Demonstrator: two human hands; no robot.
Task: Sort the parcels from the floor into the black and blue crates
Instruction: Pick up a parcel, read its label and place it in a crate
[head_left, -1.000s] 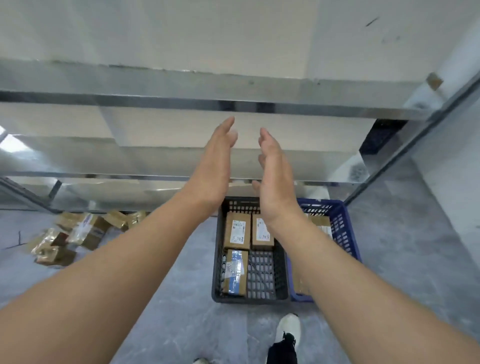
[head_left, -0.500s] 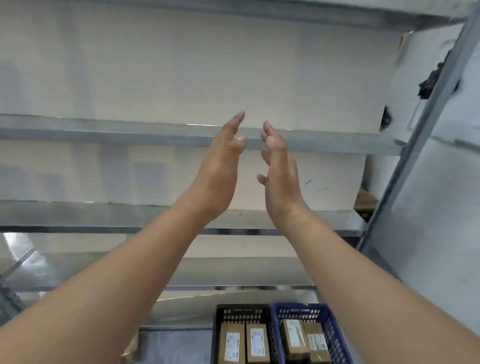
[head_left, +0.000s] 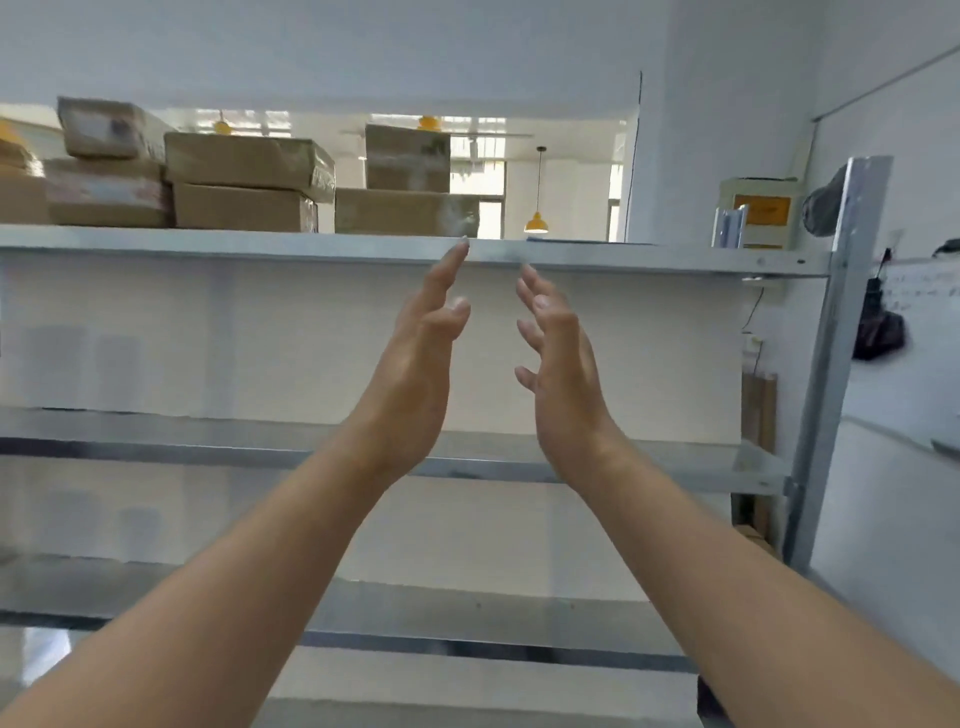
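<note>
Head view: our left hand (head_left: 415, 384) and right hand (head_left: 563, 384) are raised, palms facing, fingers straight, holding nothing. A shelf edge (head_left: 649, 257) lies just beyond both hands. No parcels or crates in frame. We judge ourselves between picks; the next move calls for looking down and gripping a floor parcel.

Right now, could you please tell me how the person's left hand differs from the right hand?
The left hand sits higher, its longest fingertip overlapping the front edge of the top shelf; the right hand ends just lower. The left hand's fingers lie close together, while the right hand's are fanned apart. Both are empty and open, raised with palms facing each other and a gap between them.
</note>
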